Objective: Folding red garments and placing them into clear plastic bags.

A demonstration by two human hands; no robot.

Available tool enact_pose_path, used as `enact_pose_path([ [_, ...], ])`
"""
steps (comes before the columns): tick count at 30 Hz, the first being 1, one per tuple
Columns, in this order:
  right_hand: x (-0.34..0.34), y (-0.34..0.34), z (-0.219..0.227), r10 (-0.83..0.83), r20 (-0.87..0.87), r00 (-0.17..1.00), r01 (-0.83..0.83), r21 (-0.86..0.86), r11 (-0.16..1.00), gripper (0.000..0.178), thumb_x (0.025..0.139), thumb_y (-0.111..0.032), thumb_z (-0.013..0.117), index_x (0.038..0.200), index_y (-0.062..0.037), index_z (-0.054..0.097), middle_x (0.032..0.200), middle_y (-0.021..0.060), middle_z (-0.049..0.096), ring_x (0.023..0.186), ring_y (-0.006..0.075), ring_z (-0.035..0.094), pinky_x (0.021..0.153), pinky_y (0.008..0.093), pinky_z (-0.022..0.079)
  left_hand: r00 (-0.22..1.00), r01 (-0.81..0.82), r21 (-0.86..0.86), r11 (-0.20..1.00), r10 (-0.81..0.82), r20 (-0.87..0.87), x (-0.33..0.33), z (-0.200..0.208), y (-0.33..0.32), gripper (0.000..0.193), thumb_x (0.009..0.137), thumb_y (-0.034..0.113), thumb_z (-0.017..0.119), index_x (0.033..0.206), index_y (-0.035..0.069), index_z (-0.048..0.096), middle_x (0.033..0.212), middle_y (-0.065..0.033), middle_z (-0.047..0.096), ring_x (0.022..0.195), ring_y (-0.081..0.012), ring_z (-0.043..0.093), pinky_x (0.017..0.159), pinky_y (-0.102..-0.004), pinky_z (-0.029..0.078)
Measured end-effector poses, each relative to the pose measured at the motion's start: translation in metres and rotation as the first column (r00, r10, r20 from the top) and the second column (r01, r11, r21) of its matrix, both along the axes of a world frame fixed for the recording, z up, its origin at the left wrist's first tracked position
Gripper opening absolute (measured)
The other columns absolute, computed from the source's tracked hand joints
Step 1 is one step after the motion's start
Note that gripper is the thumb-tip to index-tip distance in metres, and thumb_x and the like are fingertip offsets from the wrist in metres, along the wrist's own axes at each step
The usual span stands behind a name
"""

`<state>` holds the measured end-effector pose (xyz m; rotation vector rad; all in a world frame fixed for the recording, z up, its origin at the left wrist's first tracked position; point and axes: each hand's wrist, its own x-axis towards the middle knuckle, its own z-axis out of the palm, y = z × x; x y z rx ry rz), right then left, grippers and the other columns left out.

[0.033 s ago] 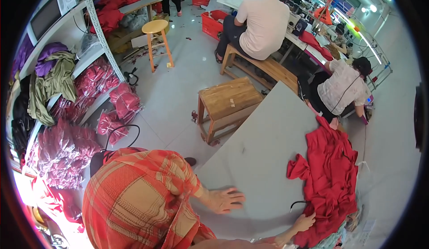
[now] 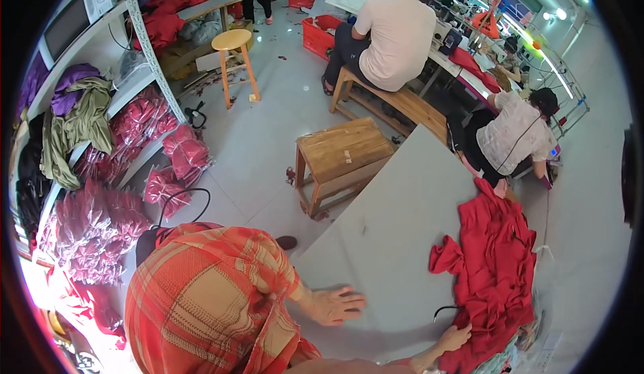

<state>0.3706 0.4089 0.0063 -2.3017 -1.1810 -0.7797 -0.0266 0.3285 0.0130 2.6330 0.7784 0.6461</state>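
Note:
My left hand [image 2: 337, 305] lies flat on the grey tabletop [image 2: 379, 233], its fingers spread and nothing under them that I can see. A plaid red and tan sleeve [image 2: 208, 300] covers that arm. At the table's right side, my right hand [image 2: 453, 340] pinches the near left edge of a crumpled red garment [image 2: 496, 266]; part of its fingertips is hard to make out. A thin black curved piece [image 2: 444, 309], like a hook or cord end, sticks out beside the garment above this hand.
Beyond the table stand a wooden stool [image 2: 345, 149] and a bench [image 2: 396, 102] with a seated person [image 2: 396, 38]. Another person [image 2: 513, 132] works at the right. Shelves at the left hold bagged red garments [image 2: 100, 230]. A round stool [image 2: 232, 40] stands farther off.

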Motion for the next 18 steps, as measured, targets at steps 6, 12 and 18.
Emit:
enact_pose_path([
  [6,-0.008,-0.026,-0.027,0.022,-0.156,0.988,-0.05,-0.182,0.982,0.026,0.072,-0.022,0.051,0.095,-0.0133,0.061,0.086,0.012,0.063,0.074,0.0314,0.06,0.062,0.0438,0.048,0.993,0.045,0.056,0.997,-0.051,0.111,0.02,-0.068,0.001,0.043,0.078,0.027,0.055,0.114,0.006,0.047,0.13,-0.02,0.035,0.125,-0.0307,0.03,0.1,-0.0489,0.024],
  [12,-0.042,0.026,0.087,0.205,-0.059,0.977,-0.19,-0.681,0.708,0.02,0.078,-0.031,0.053,0.087,-0.0172,0.065,0.072,0.009,0.065,0.063,0.0276,0.062,0.055,0.0409,0.049,0.871,0.072,0.208,0.975,-0.164,0.464,0.019,-0.041,0.206,0.04,0.083,0.024,0.052,0.116,0.003,0.045,0.128,-0.027,0.031,0.118,-0.0435,0.031,0.096,-0.0551,0.026],
  [18,0.113,0.107,0.088,-0.101,0.368,0.924,0.153,-0.116,0.981,0.034,0.079,-0.036,0.054,0.104,-0.0142,0.061,0.088,0.0132,0.064,0.074,0.0319,0.061,0.063,0.0453,0.048,0.984,0.173,0.027,0.985,-0.174,0.04,-0.001,-0.006,0.291,0.038,0.077,0.028,0.055,0.107,0.006,0.049,0.118,-0.0245,0.04,0.119,-0.0369,0.033,0.098,-0.0525,0.023],
])
